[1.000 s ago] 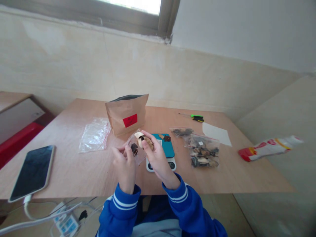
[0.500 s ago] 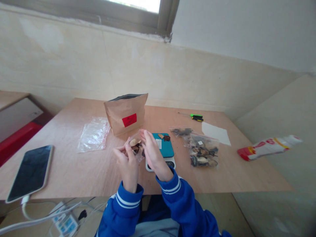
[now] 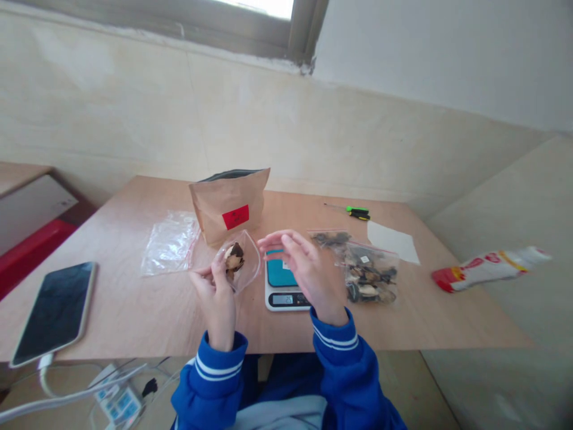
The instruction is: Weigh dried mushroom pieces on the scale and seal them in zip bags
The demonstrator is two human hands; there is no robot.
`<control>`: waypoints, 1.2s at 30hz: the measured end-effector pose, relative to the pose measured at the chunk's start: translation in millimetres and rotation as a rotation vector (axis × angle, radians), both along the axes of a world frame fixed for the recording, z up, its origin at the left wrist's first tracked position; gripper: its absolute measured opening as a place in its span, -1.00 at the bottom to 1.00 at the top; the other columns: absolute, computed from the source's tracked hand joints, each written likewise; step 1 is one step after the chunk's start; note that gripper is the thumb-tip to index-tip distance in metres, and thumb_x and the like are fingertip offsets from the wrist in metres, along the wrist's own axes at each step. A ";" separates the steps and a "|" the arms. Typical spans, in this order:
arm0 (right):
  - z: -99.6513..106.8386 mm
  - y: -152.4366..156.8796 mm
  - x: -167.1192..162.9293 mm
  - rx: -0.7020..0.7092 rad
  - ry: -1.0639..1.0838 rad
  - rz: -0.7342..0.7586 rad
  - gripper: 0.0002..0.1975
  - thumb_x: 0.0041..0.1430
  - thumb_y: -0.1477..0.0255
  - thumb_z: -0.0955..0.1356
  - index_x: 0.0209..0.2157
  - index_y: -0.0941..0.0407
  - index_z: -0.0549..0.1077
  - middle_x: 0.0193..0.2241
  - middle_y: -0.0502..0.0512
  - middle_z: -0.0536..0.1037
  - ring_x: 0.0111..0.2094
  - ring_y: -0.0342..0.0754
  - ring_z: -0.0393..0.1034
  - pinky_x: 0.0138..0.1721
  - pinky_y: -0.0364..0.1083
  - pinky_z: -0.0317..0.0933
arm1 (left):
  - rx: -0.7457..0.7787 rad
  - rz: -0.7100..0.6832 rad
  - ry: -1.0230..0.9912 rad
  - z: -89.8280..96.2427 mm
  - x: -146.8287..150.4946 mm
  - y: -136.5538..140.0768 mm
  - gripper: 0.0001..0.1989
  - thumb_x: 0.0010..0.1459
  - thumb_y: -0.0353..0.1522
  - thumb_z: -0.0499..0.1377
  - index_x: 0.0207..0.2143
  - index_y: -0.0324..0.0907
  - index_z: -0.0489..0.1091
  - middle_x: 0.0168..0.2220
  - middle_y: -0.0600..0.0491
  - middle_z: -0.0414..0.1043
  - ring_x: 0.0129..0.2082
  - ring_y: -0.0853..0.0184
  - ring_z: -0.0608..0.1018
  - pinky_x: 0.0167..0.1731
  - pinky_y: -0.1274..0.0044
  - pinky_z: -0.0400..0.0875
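Note:
My left hand (image 3: pixel 217 307) is closed on a clear plastic zip bag (image 3: pixel 252 266), gripping its lower left side. The bag's mouth gapes toward the right, and dark and cream dried pieces (image 3: pixel 234 257), much like mushroom slices, lie inside. Over the kitchen scale (image 3: pixel 277 276) hovers my right hand (image 3: pixel 307 266), its fingers stretched out toward the bag and nothing visible in them. The scale has a teal plate and a lit display; my right hand hides its right part, along with whatever lies there.
Behind the bag stands an open brown paper pouch (image 3: pixel 208 209). Flat clear bags (image 3: pixel 165 248) lie left, filled bags (image 3: pixel 371 278) right. Also on the table are screwdrivers (image 3: pixel 358 211), white paper (image 3: pixel 394 242), a bottle (image 3: pixel 483 269) and a tablet (image 3: pixel 56 310) with a cable.
My right hand has left the bag and moved right, over the scale. My left hand has shifted slightly left with the bag, whose mouth now shows wide apart.

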State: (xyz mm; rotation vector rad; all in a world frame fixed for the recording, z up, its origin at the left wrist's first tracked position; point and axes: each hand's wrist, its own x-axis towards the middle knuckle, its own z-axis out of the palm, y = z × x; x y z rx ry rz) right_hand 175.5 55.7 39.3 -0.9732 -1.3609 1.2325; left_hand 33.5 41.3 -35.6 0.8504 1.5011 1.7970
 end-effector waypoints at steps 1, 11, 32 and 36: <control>-4.3 3.6 12.2 0.053 -0.109 -0.105 -0.67 0.30 0.19 0.20 -0.15 0.07 0.47 -0.14 0.11 0.55 -0.08 -0.02 0.43 0.00 0.05 0.31 | -0.001 0.005 0.011 -0.5 -4.8 0.6 -0.69 0.20 -0.10 0.10 -0.31 -0.12 0.10 -0.17 -0.10 0.52 -0.15 0.19 0.61 -0.21 0.35 0.52; -98.1 46.5 78.9 0.204 -0.994 -0.347 -0.70 0.27 0.29 0.29 -0.12 0.16 0.54 -0.07 0.30 0.50 0.12 0.18 0.20 0.14 0.22 0.05 | -0.048 -0.018 0.009 -0.3 -16.8 -2.7 -0.69 0.18 -0.11 0.12 -0.30 -0.11 0.10 -0.18 -0.09 0.52 -0.17 0.20 0.62 -0.25 0.38 0.53; -123.9 60.5 105.2 0.118 -0.652 -0.506 -0.67 0.11 0.25 0.39 -0.15 0.17 0.51 -0.21 0.24 0.57 -0.23 0.04 0.50 -0.16 0.01 0.38 | -0.070 -0.051 -0.046 6.1 -12.6 -5.2 -0.66 0.13 -0.09 0.17 -0.31 -0.12 0.14 -0.21 -0.07 0.52 -0.24 0.22 0.62 -0.26 0.38 0.50; -117.5 61.9 107.6 0.136 -0.675 -0.446 -0.80 0.08 0.38 0.40 -0.23 0.13 0.57 -0.17 0.24 0.55 -0.13 0.09 0.46 -0.02 0.08 0.31 | -0.068 -0.072 -0.071 5.8 -11.7 -5.3 -0.66 0.13 -0.09 0.17 -0.31 -0.12 0.13 -0.20 -0.08 0.52 -0.23 0.21 0.62 -0.25 0.37 0.51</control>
